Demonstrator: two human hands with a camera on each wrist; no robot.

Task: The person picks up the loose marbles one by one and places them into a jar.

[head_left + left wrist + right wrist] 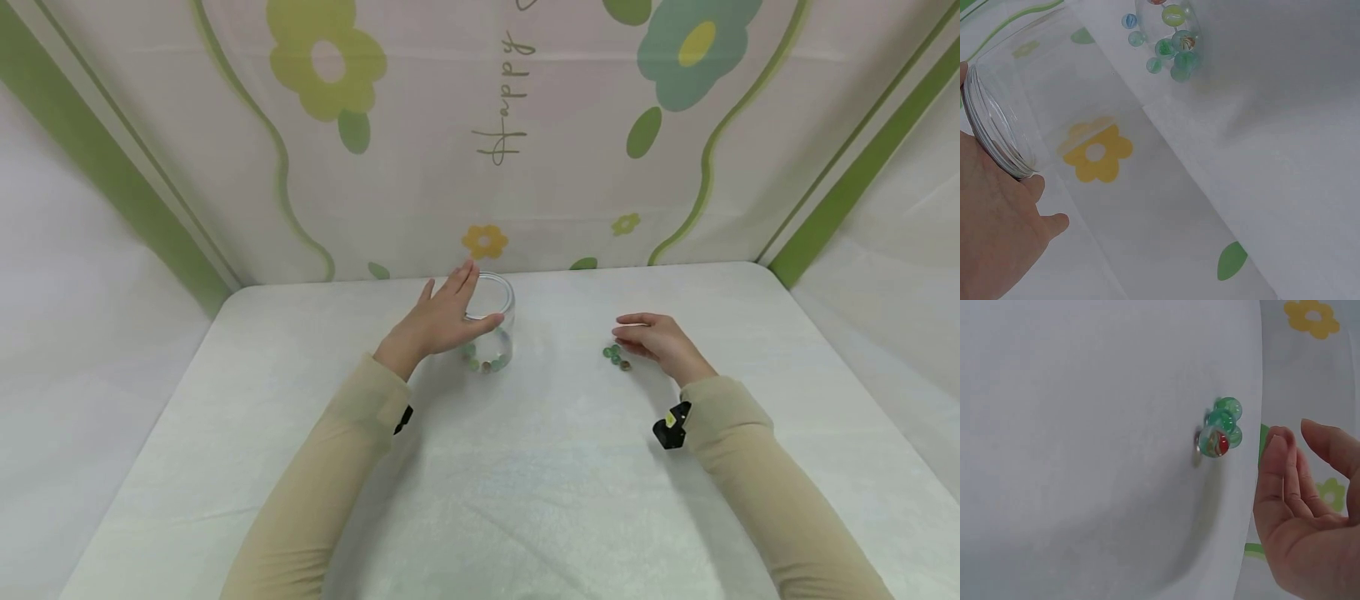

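A clear glass jar [504, 333] stands near the back edge of the table, with several glass marbles [486, 367] at its bottom. My left hand [442, 321] rests against the left side of its rim, fingers extended and thumb spread across the front. The left wrist view shows that hand [997, 225] at the jar's rim [997, 150]. To the right, a small cluster of marbles [616, 360], mostly green, lies on the cloth. Beside it hovers my right hand [656, 342], fingers loosely bent. In the right wrist view, a gap separates thumb and fingers, and a red-swirled marble [1214, 442] is nearest the camera.
A white cloth covers the table [525, 483]. Behind it hangs a pale curtain [427, 167] printed with flowers, close to the jar. White side sheets with green bands [862, 167] flank the table. Each wrist carries a small black camera mount [671, 427].
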